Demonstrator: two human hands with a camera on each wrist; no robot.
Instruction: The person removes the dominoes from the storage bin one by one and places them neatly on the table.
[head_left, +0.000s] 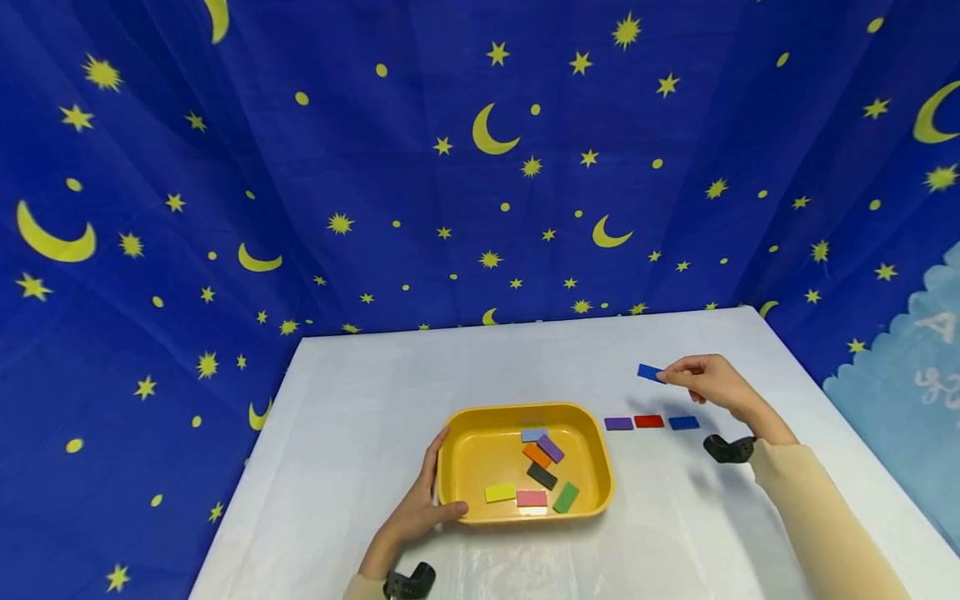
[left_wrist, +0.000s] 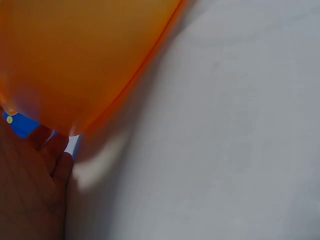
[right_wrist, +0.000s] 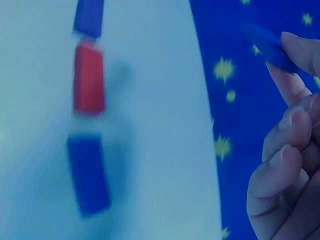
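My right hand [head_left: 708,382] pinches a blue domino-shaped block [head_left: 649,372] between thumb and fingertips, above the table. Below it on the tabletop lie a purple block [head_left: 619,424], a red block [head_left: 648,422] and another blue block [head_left: 683,423], side by side in a row. At the left side of a yellow tray [head_left: 602,467], my left hand [head_left: 420,502] grips the wall, thumb over the near corner of the rim. Inside the tray are several loose blocks, among them a green block [head_left: 566,497] and a black block [head_left: 542,476]. The left wrist view shows the tray's underside, with the fingers partly hidden behind it.
A white cloth covers the table [head_left: 360,400]. Behind it and at the sides hangs a blue curtain [head_left: 420,192] with yellow moons and stars. A light blue panel [head_left: 915,392] is at the far right.
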